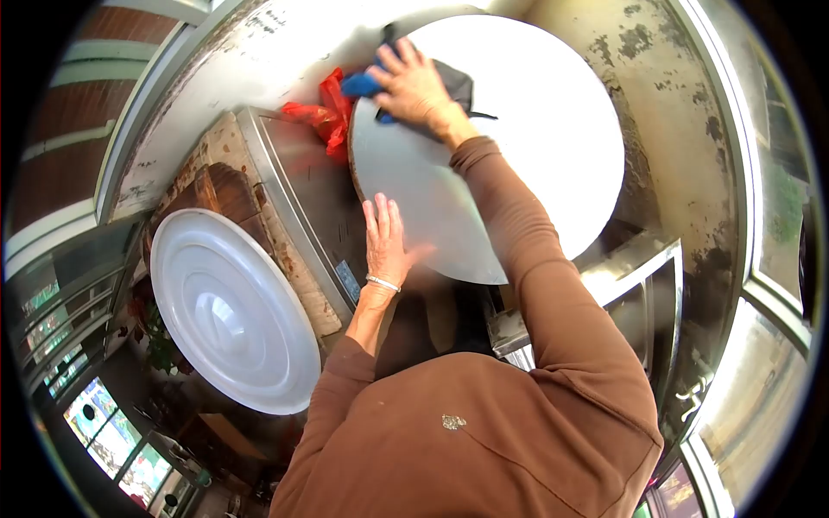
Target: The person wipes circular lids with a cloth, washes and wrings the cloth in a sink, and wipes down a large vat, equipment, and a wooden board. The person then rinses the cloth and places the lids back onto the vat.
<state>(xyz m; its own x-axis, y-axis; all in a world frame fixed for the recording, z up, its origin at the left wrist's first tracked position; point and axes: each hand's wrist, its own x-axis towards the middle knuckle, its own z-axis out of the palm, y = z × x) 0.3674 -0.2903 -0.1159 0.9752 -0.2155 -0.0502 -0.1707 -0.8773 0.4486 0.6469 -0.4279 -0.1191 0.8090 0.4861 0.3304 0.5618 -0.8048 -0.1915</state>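
A large round white board, like a tabletop or lid, fills the upper middle. My right hand reaches to its far left part, fingers spread over a blue cloth-like thing and a dark grey cloth or bag. Whether the palm presses on them is hidden. Beside the board's near left edge is my left hand, open with fingers extended and thumb out; contact with the edge cannot be made out. A bracelet circles that wrist.
Red plastic bags lie at the board's left. A metal-topped cabinet stands left, with a large round translucent plastic lid leaning by it. A metal frame is at right. Stained walls and windows surround the corner.
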